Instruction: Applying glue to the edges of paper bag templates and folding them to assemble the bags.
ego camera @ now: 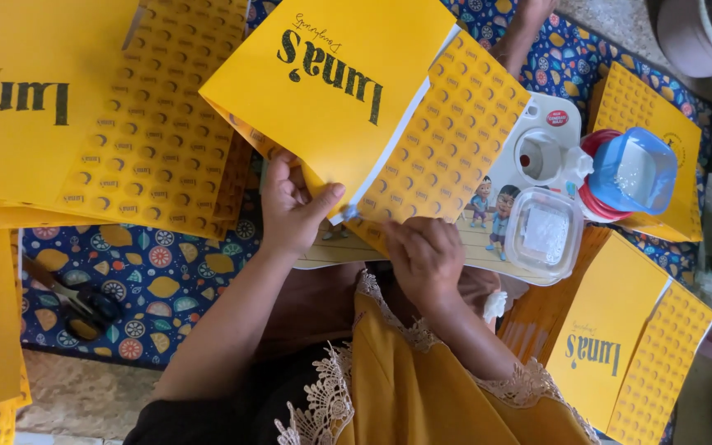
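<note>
We see a big yellow cardboard sheet with dark print, partly folded, in the middle of the view. Our left hand pinches the sheet's lower edge, thumb on top and fingers curled under. Our right hand is just right of it, curled into a loose fist with the knuckles up, pressing on the sheet's dotted flap. We cannot tell what its fingertips grip.

Right of the sheet sits a clear little box on a picture board with cartoon children. Further right is a blue tub. Left of the sheet lies a pile of more yellow sheets. Below that pile, scissors rest on a dark blue cloth with fruit shapes. Down to the right of the sheet is another folded yellow sheet.
</note>
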